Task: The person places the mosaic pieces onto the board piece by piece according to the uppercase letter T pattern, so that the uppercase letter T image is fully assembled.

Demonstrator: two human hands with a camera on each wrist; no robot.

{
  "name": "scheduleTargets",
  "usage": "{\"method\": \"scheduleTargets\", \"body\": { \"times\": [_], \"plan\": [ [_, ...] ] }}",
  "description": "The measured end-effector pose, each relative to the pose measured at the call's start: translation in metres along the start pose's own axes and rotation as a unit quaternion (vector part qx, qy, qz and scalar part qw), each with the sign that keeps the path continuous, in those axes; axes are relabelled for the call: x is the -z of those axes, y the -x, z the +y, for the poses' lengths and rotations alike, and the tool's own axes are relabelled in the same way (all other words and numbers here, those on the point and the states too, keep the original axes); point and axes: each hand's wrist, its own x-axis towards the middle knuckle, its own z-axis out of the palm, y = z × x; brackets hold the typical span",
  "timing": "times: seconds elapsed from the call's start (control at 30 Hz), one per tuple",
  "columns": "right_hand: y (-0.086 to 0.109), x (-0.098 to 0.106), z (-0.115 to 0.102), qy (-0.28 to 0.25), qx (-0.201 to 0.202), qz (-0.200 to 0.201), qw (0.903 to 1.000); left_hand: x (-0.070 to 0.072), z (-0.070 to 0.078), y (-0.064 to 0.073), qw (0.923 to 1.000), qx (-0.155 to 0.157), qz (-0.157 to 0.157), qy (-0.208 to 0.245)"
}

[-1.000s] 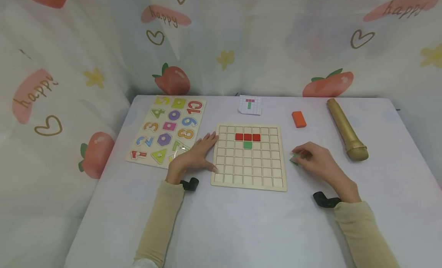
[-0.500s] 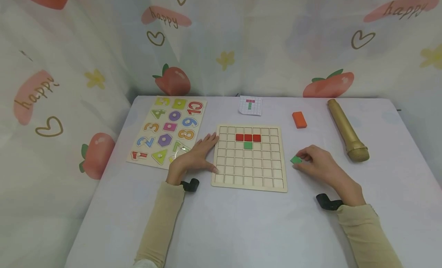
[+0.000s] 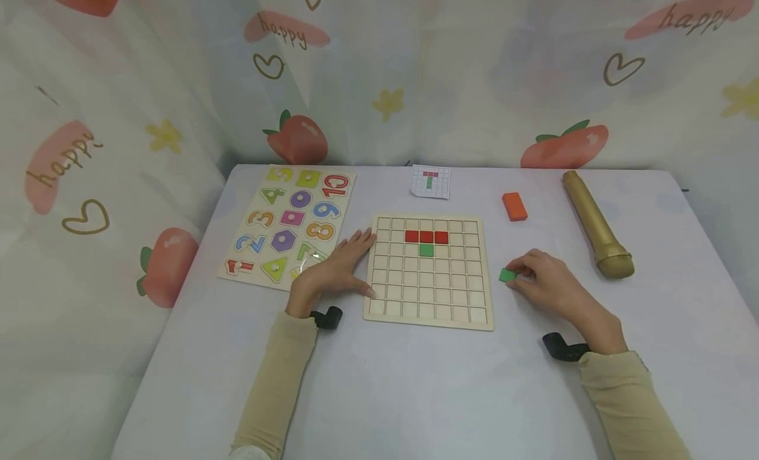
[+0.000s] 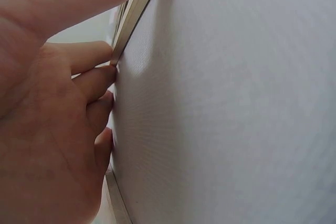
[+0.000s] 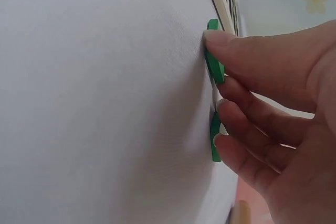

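Observation:
In the head view a wooden grid board (image 3: pixel 443 279) lies mid-table, bearing a row of three red square tiles (image 3: pixel 426 236) with one green tile (image 3: pixel 426 250) below the middle one. My left hand (image 3: pixel 332 269) rests at the board's left edge, fingers spread, thumb at its lower left. Right of the board, my right hand (image 3: pixel 548 283) pinches a green square tile (image 3: pixel 506 275) between thumb and fingertips, close over the tabletop. The right wrist view shows that pinched tile (image 5: pixel 216 67) tilted, and a second green tile (image 5: pixel 216 148) by the other fingertips, hidden from the head camera.
A number puzzle board (image 3: pixel 281 259) lies left, partly behind the left hand. A small card (image 3: pixel 439 186) with a coloured T on a grid lies behind the grid board. An orange block (image 3: pixel 514 206) and a gold microphone-shaped object (image 3: pixel 595 223) lie at the back right.
The right hand has shifted slightly right and towards the person; the green tile, mostly covered earlier, now shows at its fingertips and has turned. The left hand stays at the board's edge.

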Motion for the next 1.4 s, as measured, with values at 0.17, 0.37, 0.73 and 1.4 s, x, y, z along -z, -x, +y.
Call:
{"method": "scheduleTargets", "body": {
  "times": [0.17, 0.37, 0.73, 1.4],
  "plan": [
    [-0.001, 0.002, -0.001, 0.003, 0.009, 0.009, 0.9999, 0.0, 0.0, 0.0, 1.0, 0.0, -0.001, -0.001],
    [-0.005, 0.003, -0.009, -0.006, 0.022, 0.011, 0.9997, 0.0, -0.003, -0.001, 1.0, 0.005, -0.004, -0.002],
    [-0.016, -0.002, -0.026, -0.026, 0.032, 0.006, 0.9991, 0.0, -0.005, -0.004, 1.0, 0.003, -0.005, -0.004],
    [-0.033, -0.01, -0.048, -0.048, 0.061, 0.006, 0.9969, -0.001, -0.003, -0.002, 0.9999, 0.007, -0.003, 0.007]
  ]
}}
